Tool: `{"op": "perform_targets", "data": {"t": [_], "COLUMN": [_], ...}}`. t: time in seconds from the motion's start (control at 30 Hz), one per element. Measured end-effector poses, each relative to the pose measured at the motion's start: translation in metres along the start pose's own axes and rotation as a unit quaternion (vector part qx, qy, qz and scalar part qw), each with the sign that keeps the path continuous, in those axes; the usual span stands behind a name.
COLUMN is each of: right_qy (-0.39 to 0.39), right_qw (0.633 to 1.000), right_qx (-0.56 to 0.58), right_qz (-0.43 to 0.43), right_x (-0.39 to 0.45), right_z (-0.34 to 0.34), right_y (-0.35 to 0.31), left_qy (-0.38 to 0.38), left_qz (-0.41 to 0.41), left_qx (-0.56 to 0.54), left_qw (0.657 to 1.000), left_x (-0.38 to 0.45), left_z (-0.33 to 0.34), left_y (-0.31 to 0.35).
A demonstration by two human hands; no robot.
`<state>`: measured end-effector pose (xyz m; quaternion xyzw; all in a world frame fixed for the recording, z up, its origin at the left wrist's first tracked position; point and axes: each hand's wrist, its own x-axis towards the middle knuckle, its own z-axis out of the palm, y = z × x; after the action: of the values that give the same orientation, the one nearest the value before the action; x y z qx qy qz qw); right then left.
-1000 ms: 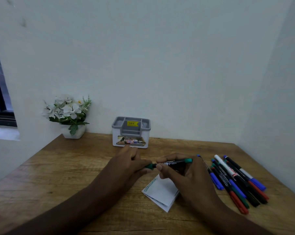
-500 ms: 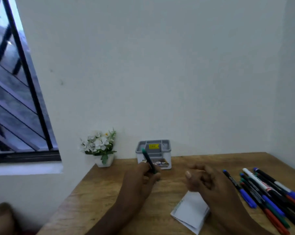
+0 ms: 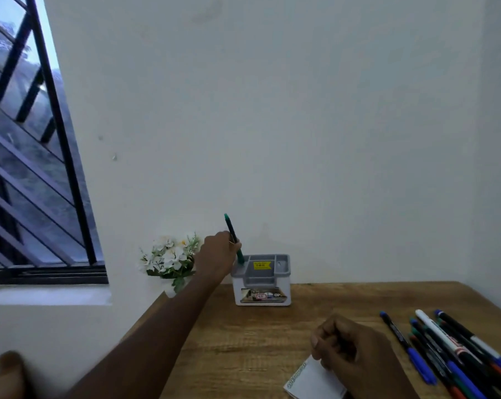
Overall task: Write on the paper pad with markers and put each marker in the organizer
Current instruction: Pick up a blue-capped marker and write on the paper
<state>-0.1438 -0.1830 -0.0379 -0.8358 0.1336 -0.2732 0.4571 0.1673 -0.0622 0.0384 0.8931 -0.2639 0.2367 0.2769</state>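
My left hand [image 3: 217, 256] holds a green marker [image 3: 233, 239] nearly upright, its lower end dipping into the left rear slot of the grey and white organizer [image 3: 261, 295] at the back of the wooden table [image 3: 243, 341]. My right hand [image 3: 347, 348] rests with curled fingers on the upper corner of the small white paper pad [image 3: 315, 383] near the front edge; I see nothing held in it. To the right lies a bundle of several markers [image 3: 450, 355] in blue, green, red and black.
A small pot of white flowers [image 3: 170, 259] stands just left of the organizer, behind my left forearm. A barred window [image 3: 33, 168] fills the left wall. A white wall closes the table's back and right sides.
My left hand has carried the capped green marker away from my right hand, back to the organizer, and lowered its tip into a slot. My right hand stays by the pad. The view tilted up.
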Motion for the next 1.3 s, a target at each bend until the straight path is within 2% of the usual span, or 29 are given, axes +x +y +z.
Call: {"op": "perform_targets", "data": {"t": [0.2, 0.37, 0.43, 0.5, 0.53, 0.57, 0.63, 0.73, 0.83, 0.93, 1.03, 1.13, 1.3], "right_qy": [-0.004, -0.006, -0.001, 0.009, 0.013, 0.017, 0.039, 0.102, 0.106, 0.078, 0.046, 0.015, -0.005], "right_qw": [1.0, 1.0, 1.0, 1.0, 1.0, 0.999, 0.997, 0.984, 0.95, 0.89, 0.857, 0.844, 0.837], "right_qx": [-0.01, -0.003, -0.003, -0.008, -0.015, -0.026, -0.065, -0.146, -0.292, -0.449, -0.507, -0.524, -0.536], "right_qz": [-0.005, -0.004, -0.01, -0.016, -0.017, -0.02, -0.021, -0.025, -0.026, 0.029, 0.082, 0.116, 0.111], "right_x": [0.0, -0.004, -0.005, -0.004, -0.003, -0.002, 0.002, 0.013, 0.028, 0.035, 0.034, 0.035, 0.038], "right_z": [0.0, -0.002, -0.002, -0.002, -0.003, -0.003, -0.006, -0.021, -0.047, -0.069, -0.076, -0.073, -0.067], "right_y": [0.001, -0.003, -0.003, -0.002, -0.001, 0.0, 0.001, 0.005, 0.012, 0.014, 0.013, 0.015, 0.021], "left_qy": [-0.044, -0.014, 0.021, 0.082, 0.086, 0.068, -0.029, -0.164, -0.248, -0.267, -0.257, -0.252, -0.258], "left_qz": [-0.032, -0.013, -0.011, 0.043, 0.091, 0.14, 0.206, 0.256, 0.307, 0.352, 0.36, 0.36, 0.35], "left_qx": [0.055, 0.002, -0.037, -0.062, -0.076, -0.095, -0.136, -0.193, -0.196, -0.166, -0.147, -0.155, -0.154], "left_qw": [0.997, 1.0, 0.999, 0.994, 0.989, 0.983, 0.969, 0.933, 0.898, 0.882, 0.885, 0.885, 0.887], "left_x": [-0.004, -0.011, -0.022, -0.047, -0.063, -0.082, -0.124, -0.17, -0.185, -0.182, -0.183, -0.183, -0.182], "left_z": [0.014, -0.001, -0.013, -0.023, -0.025, -0.026, -0.024, -0.016, -0.008, -0.005, 0.001, 0.004, 0.007], "left_y": [-0.005, -0.011, -0.011, -0.008, -0.004, 0.001, 0.014, 0.028, 0.033, 0.03, 0.027, 0.026, 0.026]}}
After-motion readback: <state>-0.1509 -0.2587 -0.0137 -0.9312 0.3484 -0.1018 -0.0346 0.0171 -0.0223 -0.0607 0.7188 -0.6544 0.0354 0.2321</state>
